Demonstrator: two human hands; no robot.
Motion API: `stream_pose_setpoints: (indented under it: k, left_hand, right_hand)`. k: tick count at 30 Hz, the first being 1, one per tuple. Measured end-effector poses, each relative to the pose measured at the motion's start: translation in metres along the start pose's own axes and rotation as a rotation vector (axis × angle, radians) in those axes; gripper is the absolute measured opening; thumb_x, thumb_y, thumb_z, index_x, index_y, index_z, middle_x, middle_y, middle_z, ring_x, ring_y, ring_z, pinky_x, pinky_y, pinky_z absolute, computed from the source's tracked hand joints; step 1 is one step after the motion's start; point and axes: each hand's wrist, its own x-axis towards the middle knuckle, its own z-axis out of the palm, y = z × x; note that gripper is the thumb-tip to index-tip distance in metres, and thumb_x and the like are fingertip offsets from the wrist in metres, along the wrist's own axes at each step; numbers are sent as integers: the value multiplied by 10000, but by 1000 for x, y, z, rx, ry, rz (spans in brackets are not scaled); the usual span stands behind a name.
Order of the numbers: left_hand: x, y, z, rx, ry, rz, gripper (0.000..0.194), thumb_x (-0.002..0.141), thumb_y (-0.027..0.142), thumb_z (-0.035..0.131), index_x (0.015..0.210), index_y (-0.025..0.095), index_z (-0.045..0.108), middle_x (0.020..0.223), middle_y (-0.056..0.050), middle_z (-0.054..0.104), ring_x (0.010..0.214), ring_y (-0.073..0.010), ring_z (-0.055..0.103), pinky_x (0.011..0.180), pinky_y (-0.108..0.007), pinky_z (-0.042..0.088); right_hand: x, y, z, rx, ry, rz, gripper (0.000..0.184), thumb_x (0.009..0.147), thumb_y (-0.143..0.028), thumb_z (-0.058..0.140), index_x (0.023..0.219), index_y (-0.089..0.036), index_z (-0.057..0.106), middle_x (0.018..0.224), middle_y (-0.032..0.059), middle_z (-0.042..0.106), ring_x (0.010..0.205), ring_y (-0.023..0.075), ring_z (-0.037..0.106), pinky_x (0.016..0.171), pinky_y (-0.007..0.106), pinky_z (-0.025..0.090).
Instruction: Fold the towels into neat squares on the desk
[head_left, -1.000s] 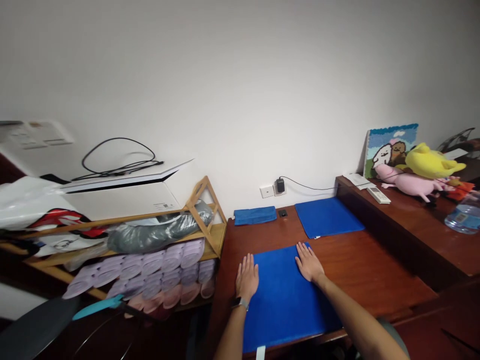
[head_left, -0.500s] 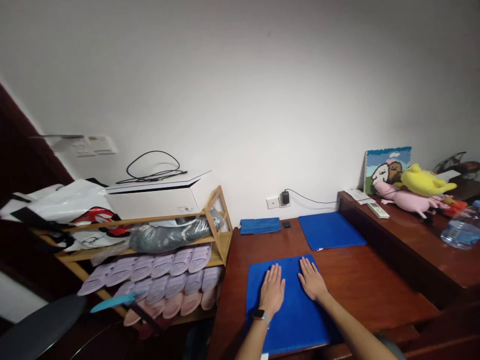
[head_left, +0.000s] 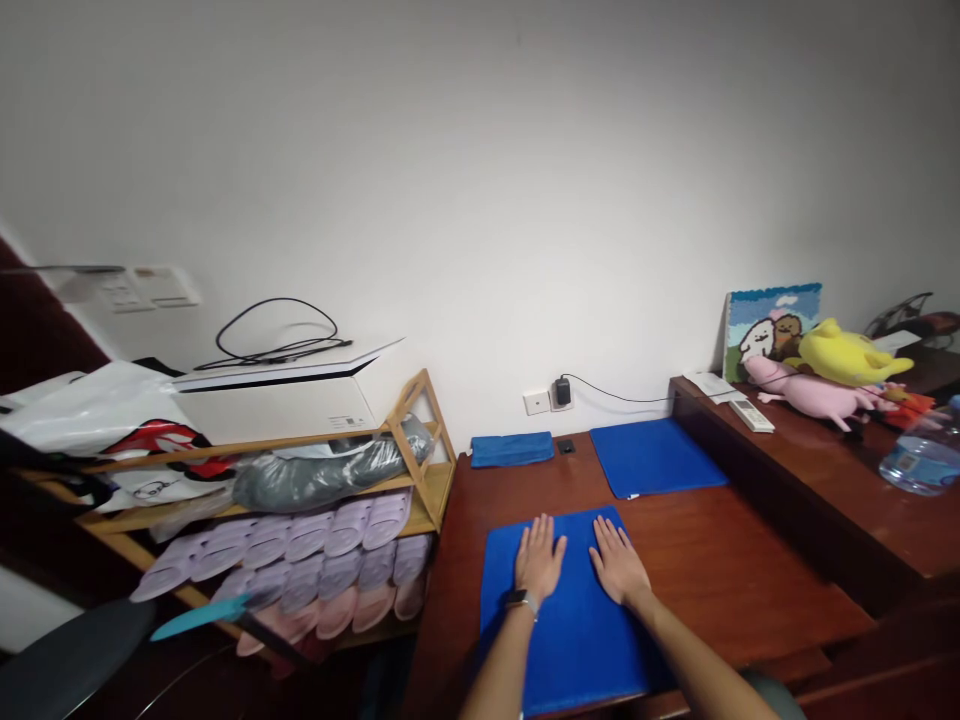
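A blue cloth (head_left: 574,640) lies spread flat at the front of the brown wooden desk (head_left: 735,570). My left hand (head_left: 539,560), with a watch on its wrist, rests palm down on the cloth's left part, fingers stretched toward the wall. On the cloth's right part my right hand (head_left: 619,562) lies flat too, its fingers slightly apart. Neither hand holds anything. Behind them, a second blue cloth (head_left: 656,458) is laid flat at the back right of the desk. A folded blue cloth (head_left: 512,450) sits at the back left, near the wall.
On the left stands a wooden rack (head_left: 442,490) with several slippers (head_left: 349,525), a white box (head_left: 277,405) and a plastic bag (head_left: 97,400). The raised ledge (head_left: 825,480) at right bears a remote (head_left: 751,416), plush toys (head_left: 847,352) and a bottle (head_left: 922,455). A charger (head_left: 562,391) is plugged into the wall.
The view has shifted slightly, so the rack and desk appear farther left. Both hands stay flat on the front cloth, with little visible movement on it.
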Motion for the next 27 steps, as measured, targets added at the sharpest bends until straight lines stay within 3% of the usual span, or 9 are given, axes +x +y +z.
stream_pose_setpoints:
  k: [5,8,10,13,16,19,22,27]
  left_hand:
    - [-31,-102,-30,105,-15,-198,633,1069,423,205,1615,136,346,1672,-128,333,1559,-264,301,1272,-504,269]
    - [-50,-128,-37,118,41,-210,613,1065,374,234,1626,139,318,1667,-132,352,1557,-263,307,1270,-503,275]
    - [-56,-119,-37,114,135,-173,598,1071,351,238,1630,149,311,1669,-122,361,1560,-250,303,1274,-480,280]
    - [-54,-74,-29,72,210,-47,578,1085,357,232,1626,178,327,1672,-102,369,1559,-233,311,1277,-465,288]
    - [-47,-17,-19,5,146,82,581,1092,425,231,1620,210,345,1689,-79,343,1567,-223,293,1283,-467,276]
    - [-44,16,-10,-53,66,139,594,1087,499,238,1618,259,354,1696,-65,331,1575,-231,274,1284,-490,272]
    - [-45,22,-7,-77,25,147,607,1081,535,240,1624,282,337,1698,-68,329,1579,-237,265,1289,-507,256]
    - [-48,14,-7,-63,17,144,608,1083,532,218,1634,290,306,1704,-59,316,1581,-234,260,1292,-513,249]
  right_hand:
    - [-2,-2,-6,-4,-28,16,736,1049,-526,140,1652,-108,199,1727,64,172,1608,205,101,1311,411,68]
    - [-1,0,-5,-9,-34,18,738,1048,-526,149,1653,-106,200,1729,71,173,1609,208,95,1309,413,68]
    - [0,1,-2,-10,-28,13,737,1048,-531,148,1656,-119,199,1730,72,175,1610,209,89,1307,422,71]
    - [0,2,0,-21,-37,16,737,1047,-532,132,1660,-128,191,1734,62,163,1611,205,83,1305,424,61]
    - [-1,0,-2,-42,-51,24,743,1044,-516,134,1657,-100,191,1736,59,157,1611,204,79,1304,400,41]
    - [0,-2,-9,-49,-53,46,736,1034,-499,187,1651,-102,240,1729,64,206,1605,208,138,1299,385,80]
    - [7,-1,-16,-54,-13,59,731,1020,-502,250,1639,-116,303,1720,81,247,1595,228,189,1293,391,117]
    - [20,9,-12,-57,-2,30,740,1044,-505,169,1651,-86,226,1731,94,183,1609,212,107,1301,396,69]
